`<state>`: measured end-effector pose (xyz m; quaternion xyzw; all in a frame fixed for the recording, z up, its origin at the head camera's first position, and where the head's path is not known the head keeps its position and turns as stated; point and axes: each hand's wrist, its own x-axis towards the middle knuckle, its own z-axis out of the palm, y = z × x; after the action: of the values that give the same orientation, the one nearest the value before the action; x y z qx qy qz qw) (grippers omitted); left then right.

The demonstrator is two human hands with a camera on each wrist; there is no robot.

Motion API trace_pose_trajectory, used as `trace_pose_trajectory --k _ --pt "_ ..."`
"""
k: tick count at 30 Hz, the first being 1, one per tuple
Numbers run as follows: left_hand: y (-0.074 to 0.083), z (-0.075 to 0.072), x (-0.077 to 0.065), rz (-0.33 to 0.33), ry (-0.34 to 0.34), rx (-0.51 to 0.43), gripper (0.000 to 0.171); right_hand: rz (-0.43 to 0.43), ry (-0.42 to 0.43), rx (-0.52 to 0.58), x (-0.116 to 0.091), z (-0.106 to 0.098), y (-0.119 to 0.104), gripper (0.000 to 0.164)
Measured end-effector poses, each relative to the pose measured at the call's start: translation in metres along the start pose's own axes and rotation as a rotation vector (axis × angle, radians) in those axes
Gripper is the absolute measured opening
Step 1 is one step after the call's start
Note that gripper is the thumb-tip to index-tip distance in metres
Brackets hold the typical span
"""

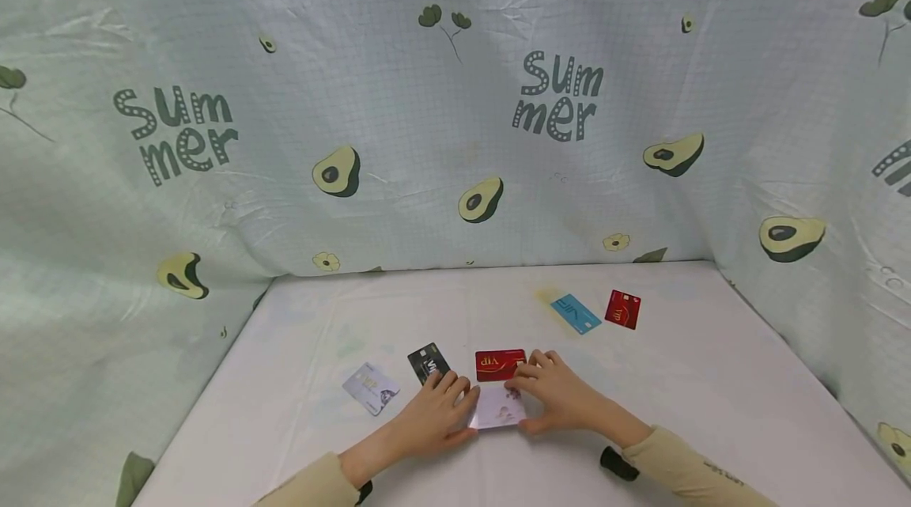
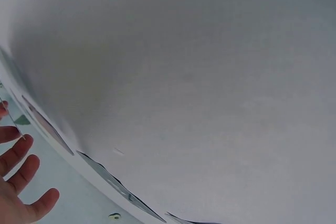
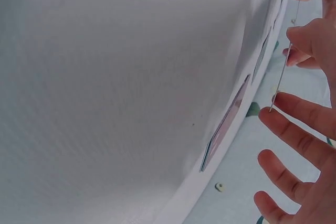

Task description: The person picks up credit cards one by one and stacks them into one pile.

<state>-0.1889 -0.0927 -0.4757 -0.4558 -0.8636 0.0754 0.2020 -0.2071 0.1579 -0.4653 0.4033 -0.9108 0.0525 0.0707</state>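
A white card (image 1: 498, 410) with a faint pinkish floral print is held between the two hands, low in the middle of the head view. The left hand (image 1: 440, 414) pinches its left side and the right hand (image 1: 557, 395) its right side. Seen edge-on in the right wrist view, the card (image 3: 283, 72) is a thin line between the right thumb (image 3: 310, 35) and fingertips, raised off the table. Just beyond it lies a red VIP card (image 1: 497, 365), its right end partly behind the right fingers. A black VIP card (image 1: 427, 361) lies beyond the left fingers, which cover its lower end.
A silver-grey card (image 1: 371, 389) lies left of the left hand. Farther back at right are a blue card (image 1: 576, 314) and another red VIP card (image 1: 623, 310). The table (image 1: 299, 444) has a white cover; a printed curtain (image 1: 398, 111) hangs behind and at both sides.
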Motion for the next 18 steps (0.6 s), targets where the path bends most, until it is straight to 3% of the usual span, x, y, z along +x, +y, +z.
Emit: trace_pose_trajectory --k 13,18 --pt "-0.007 0.009 0.015 0.006 0.017 0.020 0.052 -0.004 0.063 -0.019 0.002 0.006 0.015 0.050" --pt "-0.009 0.013 0.021 -0.003 -0.025 0.014 0.052 0.002 0.067 -0.026 0.004 0.008 0.020 0.050"
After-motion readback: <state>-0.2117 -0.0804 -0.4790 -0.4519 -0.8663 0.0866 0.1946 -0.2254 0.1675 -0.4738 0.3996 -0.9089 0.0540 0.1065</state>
